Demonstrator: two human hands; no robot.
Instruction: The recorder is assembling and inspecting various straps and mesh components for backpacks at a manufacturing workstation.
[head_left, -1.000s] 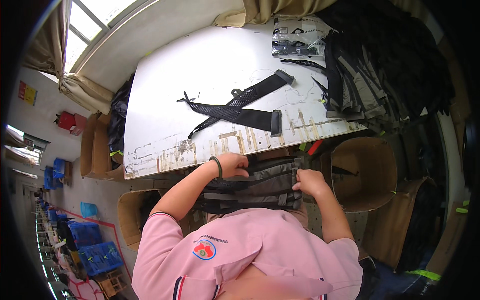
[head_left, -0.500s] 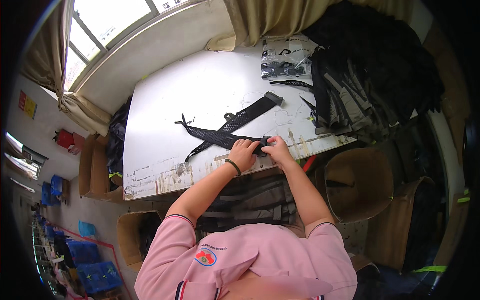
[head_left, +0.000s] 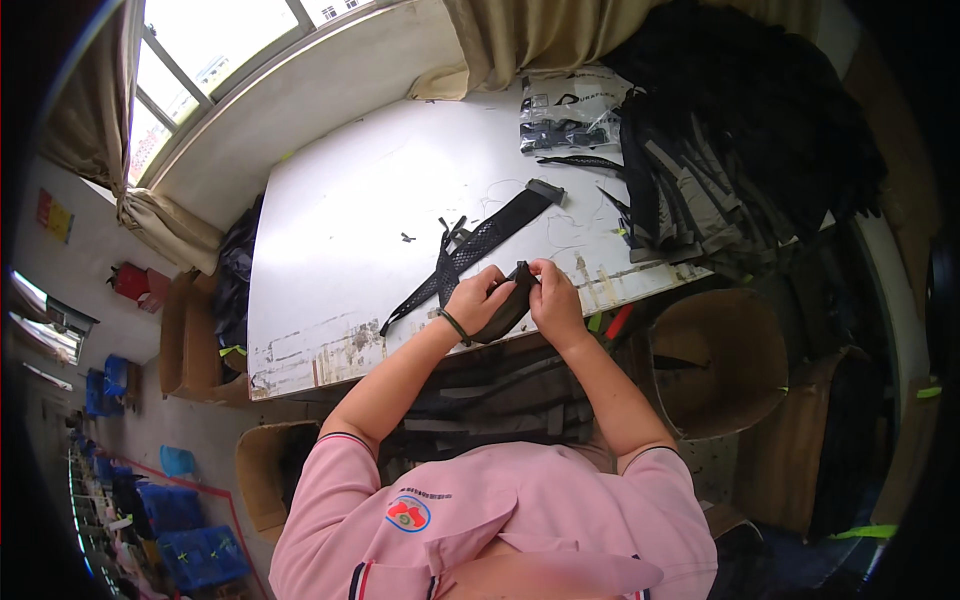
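Observation:
Near the front edge of the white table (head_left: 330, 210), a black mesh strap (head_left: 508, 318) is bent between my two hands. My left hand (head_left: 476, 300) grips it, thumb on top. Its upper end, with a small dark piece on it, is pinched by the fingertips of my right hand (head_left: 555, 303). Whether that piece is a buckle, I cannot tell. Another black mesh strap (head_left: 500, 227) lies slantwise on the table just beyond my hands, with a grey end piece at its far right. Part of the held strap is hidden by my left hand.
A clear plastic bag (head_left: 565, 130) with dark pieces inside sits at the back. Beside it, black and grey straps (head_left: 690, 190) are heaped on the right. Cardboard boxes (head_left: 718, 365) stand at the table's right and left. A tiny dark scrap (head_left: 408, 238) lies on the tabletop.
The strap under my hands has been drawn off the other one and folded up, toward me. My hands have turned inward and now hold it raised at the table's edge.

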